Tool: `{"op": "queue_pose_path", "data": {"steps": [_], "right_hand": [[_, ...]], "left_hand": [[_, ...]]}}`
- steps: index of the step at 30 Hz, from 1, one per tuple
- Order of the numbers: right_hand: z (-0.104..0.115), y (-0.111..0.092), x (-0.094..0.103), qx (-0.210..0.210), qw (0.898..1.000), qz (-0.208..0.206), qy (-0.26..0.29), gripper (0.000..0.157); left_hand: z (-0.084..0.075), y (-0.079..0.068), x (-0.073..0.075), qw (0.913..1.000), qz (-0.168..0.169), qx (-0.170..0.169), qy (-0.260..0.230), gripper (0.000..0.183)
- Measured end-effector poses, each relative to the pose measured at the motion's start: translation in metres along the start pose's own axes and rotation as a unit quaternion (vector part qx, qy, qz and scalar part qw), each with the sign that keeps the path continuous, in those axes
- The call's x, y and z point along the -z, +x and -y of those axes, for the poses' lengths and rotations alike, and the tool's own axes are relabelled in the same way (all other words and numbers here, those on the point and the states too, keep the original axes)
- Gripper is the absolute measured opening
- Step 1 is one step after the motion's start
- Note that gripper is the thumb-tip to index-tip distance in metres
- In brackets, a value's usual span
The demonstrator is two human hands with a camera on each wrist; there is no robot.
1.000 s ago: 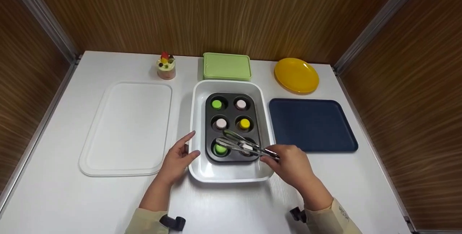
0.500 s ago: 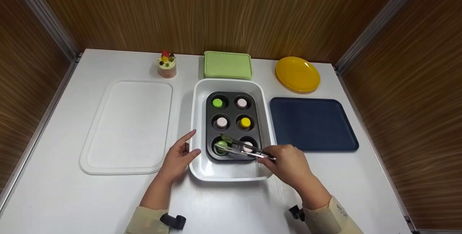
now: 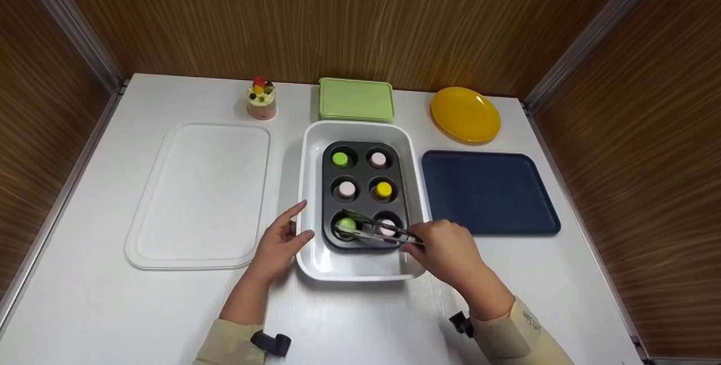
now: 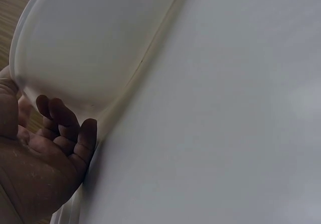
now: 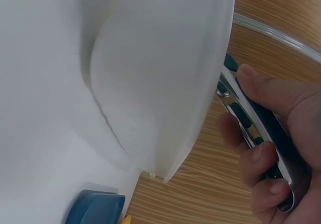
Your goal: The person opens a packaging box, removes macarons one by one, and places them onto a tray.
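The right hand point(image 3: 448, 246) is clamped on the tongs point(image 3: 369, 235), whose tips stand around the green piece point(image 3: 347, 223) in the near-left cup point(image 3: 361, 226) of the muffin pan point(image 3: 363, 174). The left hand point(image 3: 277, 246), fingers spread, touches the white tub point(image 3: 360, 278). Too shallow pinch could let the piece slip.

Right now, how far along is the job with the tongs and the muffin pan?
Done, if it's filling: the muffin pan has something in every cup. In hand: the right hand holds the tongs around the near-left green piece. Remaining, probably: drawing the tongs away; if it's emptying, all six remain.
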State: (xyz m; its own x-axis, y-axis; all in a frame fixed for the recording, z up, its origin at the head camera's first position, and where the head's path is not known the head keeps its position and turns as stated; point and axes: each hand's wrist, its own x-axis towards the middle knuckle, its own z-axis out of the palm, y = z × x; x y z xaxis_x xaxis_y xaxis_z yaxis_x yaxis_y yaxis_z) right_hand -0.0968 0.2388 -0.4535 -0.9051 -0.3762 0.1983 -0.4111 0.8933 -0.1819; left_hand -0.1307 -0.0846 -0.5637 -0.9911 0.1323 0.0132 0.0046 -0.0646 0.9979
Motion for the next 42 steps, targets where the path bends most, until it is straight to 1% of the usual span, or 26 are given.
{"op": "queue_pose_path", "data": {"steps": [3,9,15,23,27,31,38,42], "right_hand": [[0.004,0.004,0.001,0.009,1.0,0.004,-0.013,0.034],[0.008,0.007,0.0,0.024,0.999,0.012,-0.034,0.024],[0.005,0.005,-0.004,0.04,0.999,-0.003,-0.031,0.017],[0.0,0.0,-0.007,0.054,0.998,-0.023,-0.03,0.016],[-0.003,-0.001,-0.006,0.052,0.998,-0.033,-0.025,0.017],[-0.007,-0.001,0.0,0.044,0.998,-0.042,-0.012,0.014],[-0.018,-0.002,0.014,0.015,0.998,-0.057,0.009,0.015],[-0.025,-0.002,0.023,0.002,0.997,-0.072,0.013,0.016]], "left_hand": [[-0.001,0.0,0.0,1.0,0.0,0.001,-0.005,0.061],[-0.001,0.0,0.001,1.0,0.0,0.001,-0.005,0.061],[-0.001,0.0,0.001,1.0,-0.004,0.007,0.005,0.061],[0.0,0.001,0.001,1.0,-0.003,0.006,-0.004,0.061],[0.001,0.0,0.001,1.0,-0.003,-0.002,-0.006,0.061],[0.002,0.001,0.001,1.0,0.0,-0.009,-0.004,0.061],[0.001,0.0,0.001,1.0,0.001,-0.004,-0.002,0.061],[0.001,0.0,0.0,1.0,-0.001,-0.003,-0.004,0.061]]}}
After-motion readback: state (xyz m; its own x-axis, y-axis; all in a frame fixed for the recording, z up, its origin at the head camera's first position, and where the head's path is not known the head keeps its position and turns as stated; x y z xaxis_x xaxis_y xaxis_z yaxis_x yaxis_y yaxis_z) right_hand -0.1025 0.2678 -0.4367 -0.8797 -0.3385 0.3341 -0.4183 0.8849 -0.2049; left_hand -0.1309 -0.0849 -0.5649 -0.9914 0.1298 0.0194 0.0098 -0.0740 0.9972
